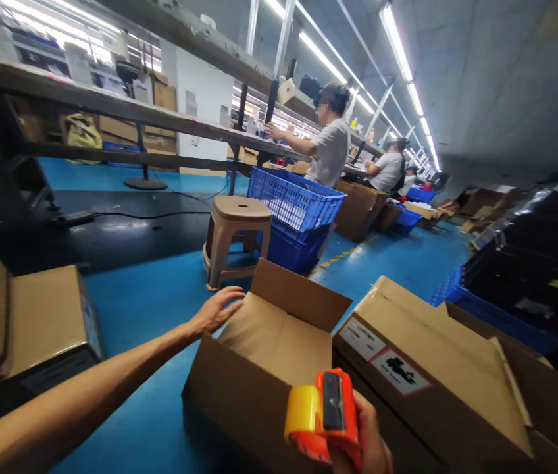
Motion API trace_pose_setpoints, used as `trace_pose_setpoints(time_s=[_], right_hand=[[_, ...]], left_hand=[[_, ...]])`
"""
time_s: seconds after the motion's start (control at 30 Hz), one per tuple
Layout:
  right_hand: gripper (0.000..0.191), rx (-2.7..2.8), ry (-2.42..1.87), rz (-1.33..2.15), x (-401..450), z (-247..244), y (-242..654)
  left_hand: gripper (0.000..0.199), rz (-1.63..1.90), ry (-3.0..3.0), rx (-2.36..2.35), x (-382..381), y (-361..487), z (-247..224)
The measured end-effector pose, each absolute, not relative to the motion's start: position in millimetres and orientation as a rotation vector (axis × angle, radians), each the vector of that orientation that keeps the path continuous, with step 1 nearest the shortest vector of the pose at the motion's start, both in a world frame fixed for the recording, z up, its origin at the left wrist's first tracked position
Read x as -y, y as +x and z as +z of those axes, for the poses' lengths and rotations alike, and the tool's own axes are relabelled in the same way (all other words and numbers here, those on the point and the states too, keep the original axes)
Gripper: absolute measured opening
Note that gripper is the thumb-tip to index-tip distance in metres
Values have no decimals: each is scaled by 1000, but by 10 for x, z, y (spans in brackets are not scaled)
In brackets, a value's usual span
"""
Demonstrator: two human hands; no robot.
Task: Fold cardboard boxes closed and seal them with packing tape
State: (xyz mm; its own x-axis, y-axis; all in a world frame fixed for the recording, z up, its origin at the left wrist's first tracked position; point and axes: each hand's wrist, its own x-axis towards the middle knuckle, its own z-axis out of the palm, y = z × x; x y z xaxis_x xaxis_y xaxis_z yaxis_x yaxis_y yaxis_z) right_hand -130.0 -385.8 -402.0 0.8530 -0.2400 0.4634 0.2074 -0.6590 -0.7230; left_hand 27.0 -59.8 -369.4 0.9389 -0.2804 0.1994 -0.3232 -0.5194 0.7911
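A brown cardboard box (239,388) stands in front of me on the floor, its far flap upright and folded flaps showing inside. My left hand (217,309) is at its left edge, fingers apart and holding nothing; whether it touches the cardboard I cannot tell. In my right hand (372,434) is an orange tape dispenser (348,408) with a roll of yellow tape (303,413), above the near right side of the box.
A labelled carton (437,355) lies right of the box, another carton (47,309) at the left. Beyond are a beige stool (242,209), blue crates (299,201) and a long workbench (190,125), where a person (331,148) works. Black crates (530,250) stand at right.
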Motion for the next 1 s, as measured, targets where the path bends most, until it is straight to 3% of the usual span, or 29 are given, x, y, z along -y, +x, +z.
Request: trace_pose_setpoints(time_s=[0.1, 0.27, 0.37, 0.5, 0.63, 0.73, 1.0], right_hand=[[59, -5, -2220, -713, 3873, -4366, -981], [49, 48, -2319, -517, 3813, -4797, -676], [56, 182, -2371, -742, 3793, -4516, -437], [62, 370, -2448, -987, 3803, -3781, 81], [56, 221, -2659, -745, 3805, -3443, 198], [58, 228, -2668, -613, 3747, -3680, -179], [50, -82, -2322, -329, 3729, -4919, -1199]], left_hand=[[70, 80, 2147, 112, 432, -21, -3874], [99, -152, 2175, -94, 459, -737, -4611], [95, -114, 2237, 19, 461, -993, -4849], [93, -174, 2254, 151, 390, -1164, -4891], [92, -256, 2284, 192, 415, -1252, -4838], [91, -305, 2268, 214, 488, -1259, -4757], [77, -338, 2298, 106, 612, -1201, -4486]])
